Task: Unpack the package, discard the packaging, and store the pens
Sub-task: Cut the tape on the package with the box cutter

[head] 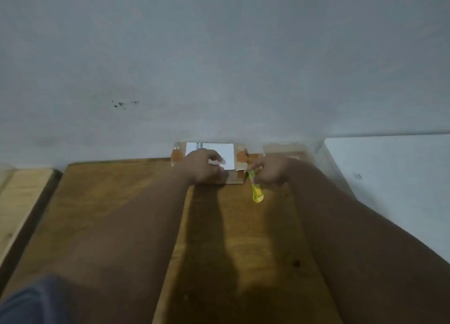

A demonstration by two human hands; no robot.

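Observation:
A small brown cardboard package (239, 157) with a white shipping label and clear tape lies at the far edge of the wooden table (121, 202), against the wall. My left hand (203, 166) rests on top of it, fingers curled over the label. My right hand (270, 171) is beside the package's right end and grips a yellow-green cutter (255, 192), whose handle points toward me. The cutter's front end is hidden between my fingers and the box.
A grey wall (219, 68) rises right behind the package. A lighter wooden surface (22, 197) lies to the left of the table. A white surface (394, 177) stands at the right.

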